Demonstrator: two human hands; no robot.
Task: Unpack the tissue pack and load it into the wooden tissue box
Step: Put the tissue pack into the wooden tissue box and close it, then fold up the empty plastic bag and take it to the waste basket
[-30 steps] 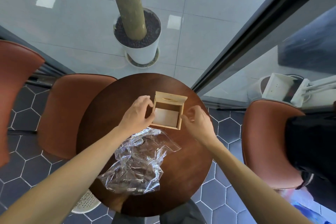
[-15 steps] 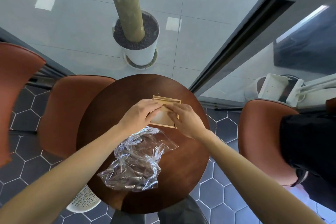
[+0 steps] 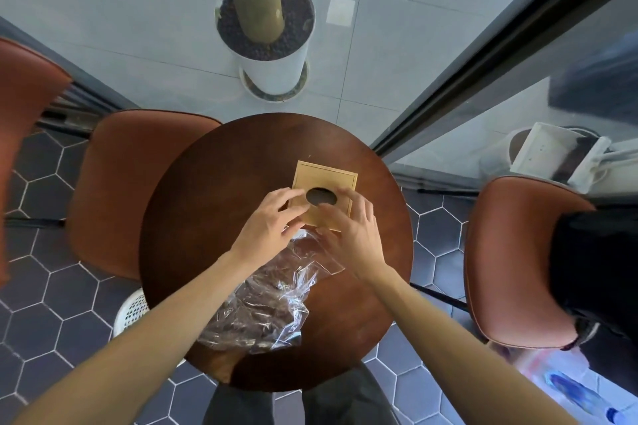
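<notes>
The wooden box (image 3: 324, 196) lies on the round table (image 3: 214, 203), toward its far side, its slotted face up (the oval hole looks dark inside). The left hand (image 3: 267, 222) rests its loosely spread fingers on the box's near-left corner. The right hand (image 3: 352, 227) lies flat over the near-right edge, fingers spread and slightly blurred, so whether it presses or only touches is hard to tell. Crumpled clear wrap (image 3: 266, 300) lies on the table, just below both wrists.
</notes>
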